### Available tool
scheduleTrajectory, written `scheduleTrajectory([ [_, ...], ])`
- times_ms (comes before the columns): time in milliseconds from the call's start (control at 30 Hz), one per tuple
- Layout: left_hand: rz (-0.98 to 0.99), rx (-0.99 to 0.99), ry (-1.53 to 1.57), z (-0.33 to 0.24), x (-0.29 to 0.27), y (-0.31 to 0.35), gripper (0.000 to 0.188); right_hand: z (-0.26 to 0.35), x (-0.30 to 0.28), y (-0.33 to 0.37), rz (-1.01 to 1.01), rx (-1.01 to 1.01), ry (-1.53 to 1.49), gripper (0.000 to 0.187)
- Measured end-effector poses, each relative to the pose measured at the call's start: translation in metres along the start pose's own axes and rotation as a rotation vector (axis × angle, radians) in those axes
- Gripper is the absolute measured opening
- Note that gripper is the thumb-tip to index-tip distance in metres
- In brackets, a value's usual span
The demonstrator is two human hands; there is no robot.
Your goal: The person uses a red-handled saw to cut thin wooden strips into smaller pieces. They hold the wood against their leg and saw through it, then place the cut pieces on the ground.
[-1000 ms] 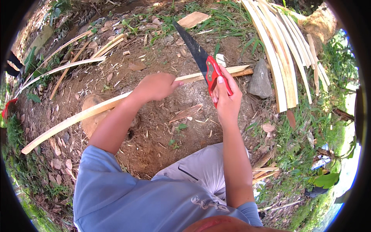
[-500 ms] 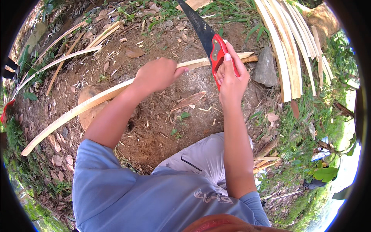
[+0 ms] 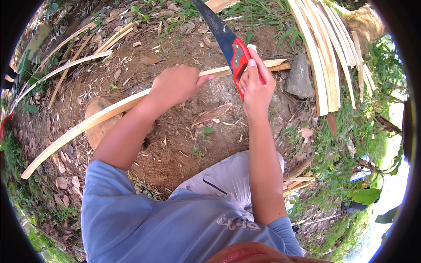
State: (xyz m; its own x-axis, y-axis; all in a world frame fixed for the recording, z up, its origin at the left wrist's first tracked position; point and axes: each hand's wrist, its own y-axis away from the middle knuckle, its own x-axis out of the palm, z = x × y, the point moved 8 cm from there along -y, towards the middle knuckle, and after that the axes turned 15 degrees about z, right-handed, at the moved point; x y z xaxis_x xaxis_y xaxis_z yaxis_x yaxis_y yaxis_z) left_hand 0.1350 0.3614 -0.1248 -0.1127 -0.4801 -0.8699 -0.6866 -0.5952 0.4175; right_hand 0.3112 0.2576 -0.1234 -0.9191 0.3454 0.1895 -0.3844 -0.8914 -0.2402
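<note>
My left hand (image 3: pixel 176 84) is wrapped around a long pale wooden strip (image 3: pixel 83 128), pressing on it from above. The strip runs from the lower left toward the right and rests across a cut log (image 3: pixel 97 121). In my right hand (image 3: pixel 258 83) is a pruning saw (image 3: pixel 219 33) with a red handle and a dark curved blade that points away from me. Its blade crosses the strip near the handle, to the right of my left hand. The strip's right end lies by a brown piece of wood (image 3: pixel 279 67).
A grey stone (image 3: pixel 300 76) sits just right of the strip's end. Several cut wooden strips (image 3: pixel 322 57) lie at the far right, and more strips (image 3: pixel 66 72) at the far left. Bare soil, dry leaves and a bark piece (image 3: pixel 212 115) are in front of me.
My right hand and the saw have shifted slightly left and away from me, across the strip. My left hand keeps its grip, almost in the same place.
</note>
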Motion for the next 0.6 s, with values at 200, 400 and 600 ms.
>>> scheduleTrajectory([
  [200,-0.035,-0.017,-0.113,-0.007,-0.001,-0.001,0.073,0.001,-0.004,0.014,-0.005,-0.035,0.136,0.039],
  [400,-0.144,-0.024,-0.197,-0.011,-0.003,0.001,0.075,-0.001,-0.003,0.018,-0.002,-0.097,0.189,0.04],
  [600,-0.082,-0.052,-0.154,-0.011,0.0,-0.001,0.075,0.009,-0.004,0.02,0.007,-0.12,0.216,0.039],
])
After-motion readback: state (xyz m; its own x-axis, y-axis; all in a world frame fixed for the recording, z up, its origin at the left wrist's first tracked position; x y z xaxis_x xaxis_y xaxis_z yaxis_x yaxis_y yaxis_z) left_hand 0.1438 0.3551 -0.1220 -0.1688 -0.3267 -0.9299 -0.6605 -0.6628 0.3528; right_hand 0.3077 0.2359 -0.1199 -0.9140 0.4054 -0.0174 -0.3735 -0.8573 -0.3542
